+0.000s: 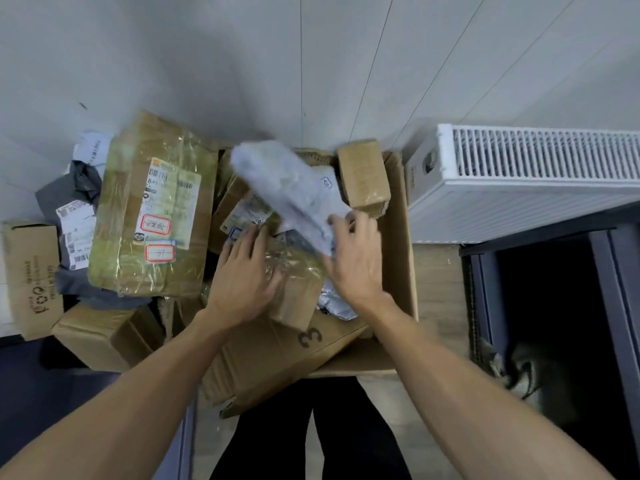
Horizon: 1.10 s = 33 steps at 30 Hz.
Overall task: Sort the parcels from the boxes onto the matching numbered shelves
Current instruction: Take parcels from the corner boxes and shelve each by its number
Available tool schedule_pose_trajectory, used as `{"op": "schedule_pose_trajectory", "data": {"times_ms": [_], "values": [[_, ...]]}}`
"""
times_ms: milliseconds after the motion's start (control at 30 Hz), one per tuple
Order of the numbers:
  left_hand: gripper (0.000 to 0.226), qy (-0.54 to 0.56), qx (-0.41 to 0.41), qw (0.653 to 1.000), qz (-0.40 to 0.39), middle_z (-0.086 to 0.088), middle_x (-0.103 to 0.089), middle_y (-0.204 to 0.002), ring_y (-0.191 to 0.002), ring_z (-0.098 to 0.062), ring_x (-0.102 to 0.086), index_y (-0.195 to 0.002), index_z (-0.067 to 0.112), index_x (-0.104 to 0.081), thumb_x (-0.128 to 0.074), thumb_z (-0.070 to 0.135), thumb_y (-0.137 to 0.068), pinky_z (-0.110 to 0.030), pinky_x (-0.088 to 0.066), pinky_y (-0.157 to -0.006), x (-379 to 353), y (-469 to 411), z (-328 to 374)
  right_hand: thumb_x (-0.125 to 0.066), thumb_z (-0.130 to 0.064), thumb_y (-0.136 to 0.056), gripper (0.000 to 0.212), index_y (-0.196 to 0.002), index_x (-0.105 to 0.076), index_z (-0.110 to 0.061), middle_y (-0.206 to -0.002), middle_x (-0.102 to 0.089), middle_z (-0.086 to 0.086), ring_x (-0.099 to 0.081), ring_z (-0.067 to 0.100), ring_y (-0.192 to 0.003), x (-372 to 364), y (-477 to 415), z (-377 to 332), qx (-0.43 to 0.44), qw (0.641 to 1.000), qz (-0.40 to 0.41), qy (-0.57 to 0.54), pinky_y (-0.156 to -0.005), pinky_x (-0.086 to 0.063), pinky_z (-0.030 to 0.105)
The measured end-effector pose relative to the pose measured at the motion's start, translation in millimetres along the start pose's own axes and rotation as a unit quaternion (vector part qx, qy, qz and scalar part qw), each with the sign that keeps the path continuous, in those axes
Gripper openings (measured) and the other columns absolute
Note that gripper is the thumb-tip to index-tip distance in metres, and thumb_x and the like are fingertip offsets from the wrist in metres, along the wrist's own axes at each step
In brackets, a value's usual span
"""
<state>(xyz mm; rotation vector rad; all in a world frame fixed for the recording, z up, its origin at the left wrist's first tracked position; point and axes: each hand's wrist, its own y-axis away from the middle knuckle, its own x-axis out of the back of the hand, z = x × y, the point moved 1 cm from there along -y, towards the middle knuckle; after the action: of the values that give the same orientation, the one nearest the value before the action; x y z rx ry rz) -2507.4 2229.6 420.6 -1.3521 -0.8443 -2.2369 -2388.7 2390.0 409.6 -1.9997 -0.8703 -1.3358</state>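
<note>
Right hand [353, 261] grips one grey bag [287, 188] by its near end above the box [398, 237], left hand [242, 282] flat on a taped parcel [298, 282]; advise lifting clear and reading the blurred label first; counted: two hands, one held bag, at least three brown parcels inside.

A "3" on the cardboard box [277, 358] flap, "841" on the taped parcel [152, 216] label, other labels too blurred.
</note>
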Motion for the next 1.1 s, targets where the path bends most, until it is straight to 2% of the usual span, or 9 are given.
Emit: {"op": "schedule_pose_trajectory", "data": {"times_ms": [167,333,433,567,733,833,933,1000,1100], "values": [[0.054,-0.026,0.034,0.999,-0.009,-0.022,-0.054,-0.138,-0.133,-0.04,-0.046,-0.134,0.002,-0.05,-0.047,0.04,-0.096,-0.06,-0.036,-0.11,-16.2,15.2,-5.7,-0.069,-0.031,-0.088,0.063,-0.144,-0.045,-0.016,-0.141,-0.042,0.015,-0.04,0.034,-0.127,-25.4,29.9,6.9,-0.001,0.98,-0.188,-0.062,-0.098,-0.044,0.051],[0.054,0.028,0.019,0.999,0.033,-0.021,-0.061,-0.123,-0.115,-0.039,-0.058,-0.142,0.008,-0.04,-0.06,0.025,-0.094,-0.053,-0.048,-0.095,-10.8,9.9,-10.1,-0.053,-0.043,-0.1,0.057,-0.152,-0.04,-0.021,-0.146,-0.039,0.009,-0.041,0.027,-0.134,-30.9,26.4,13.7,-0.071,0.965,-0.19,-0.164,-0.107,-0.042,0.045],[0.073,0.053,-0.021,0.998,0.041,-0.02,-0.063,-0.119,-0.104,-0.037,-0.061,-0.157,0.02,-0.017,-0.058,0.03,-0.097,-0.048,-0.052,-0.082,-3.7,-3.3,-0.7,-0.053,-0.04,-0.101,0.052,-0.149,-0.043,-0.021,-0.144,-0.039,0.005,-0.046,0.023,-0.13,-29.6,25.9,13.4,-0.08,0.958,-0.184,-0.207,-0.105,-0.044,0.043],[0.068,0.068,-0.072,0.994,0.039,-0.014,-0.066,-0.107,-0.092,-0.031,-0.062,-0.158,0.032,-0.017,-0.043,0.05,-0.098,-0.041,-0.05,-0.07,-8.0,-21.8,13.4,-0.052,-0.027,-0.102,0.041,-0.141,-0.05,-0.015,-0.139,-0.043,0.002,-0.051,0.019,-0.122,-21.6,27.9,-2.9,-0.059,0.953,-0.147,-0.257,-0.099,-0.05,0.04],[0.068,0.054,0.016,0.998,-0.028,-0.01,-0.059,-0.124,-0.119,-0.03,-0.054,-0.151,0.035,-0.035,-0.033,0.064,-0.09,-0.05,-0.048,-0.093,-24.4,-26.3,22.2,-0.055,-0.02,-0.099,0.025,-0.122,-0.053,-0.012,-0.127,-0.049,0.002,-0.059,0.02,-0.108,-23.7,39.2,-19.0,-0.107,0.939,-0.117,-0.306,-0.091,-0.053,0.043],[0.066,0.047,0.024,0.998,-0.032,-0.009,-0.055,-0.129,-0.12,-0.03,-0.054,-0.152,0.033,-0.031,-0.042,0.059,-0.092,-0.053,-0.047,-0.096,-25.7,-26.5,18.0,-0.066,-0.041,-0.092,0.054,-0.133,-0.046,-0.012,-0.133,-0.044,0.006,-0.049,0.023,-0.119,-37.3,42.8,-9.6,-0.235,0.931,-0.156,-0.232,-0.1,-0.047,0.046],[0.065,0.049,0.047,0.997,-0.037,-0.008,-0.05,-0.134,-0.12,-0.032,-0.052,-0.152,0.033,-0.029,-0.053,0.051,-0.095,-0.054,-0.044,-0.099,-21.4,-33.2,7.6,-0.068,-0.061,-0.084,0.083,-0.149,-0.037,-0.02,-0.145,-0.042,0.003,-0.041,0.021,-0.134,-43.7,43.4,5.2,-0.308,0.871,-0.266,-0.276,-0.111,-0.041,0.043],[0.065,0.043,0.055,0.997,-0.04,-0.01,-0.046,-0.138,-0.122,-0.034,-0.051,-0.152,0.03,-0.029,-0.055,0.045,-0.095,-0.055,-0.045,-0.099,-17.8,-36.9,0.8,-0.074,-0.057,-0.082,0.077,-0.145,-0.043,-0.025,-0.139,-0.053,0.0,-0.052,0.019,-0.126,-45.9,44.0,9.8,-0.343,0.791,-0.323,-0.391,-0.107,-0.046,0.041],[0.063,0.06,0.066,0.995,-0.047,-0.013,-0.039,-0.147,-0.127,-0.036,-0.047,-0.154,0.028,-0.029,-0.054,0.041,-0.097,-0.055,-0.046,-0.098,-14.4,-41.4,-9.1,-0.083,-0.053,-0.074,0.072,-0.13,-0.044,-0.029,-0.128,-0.058,0.0,-0.059,0.016,-0.112,-47.7,44.2,13.2,-0.369,0.738,-0.335,-0.455,-0.098,-0.052,0.038]]}}
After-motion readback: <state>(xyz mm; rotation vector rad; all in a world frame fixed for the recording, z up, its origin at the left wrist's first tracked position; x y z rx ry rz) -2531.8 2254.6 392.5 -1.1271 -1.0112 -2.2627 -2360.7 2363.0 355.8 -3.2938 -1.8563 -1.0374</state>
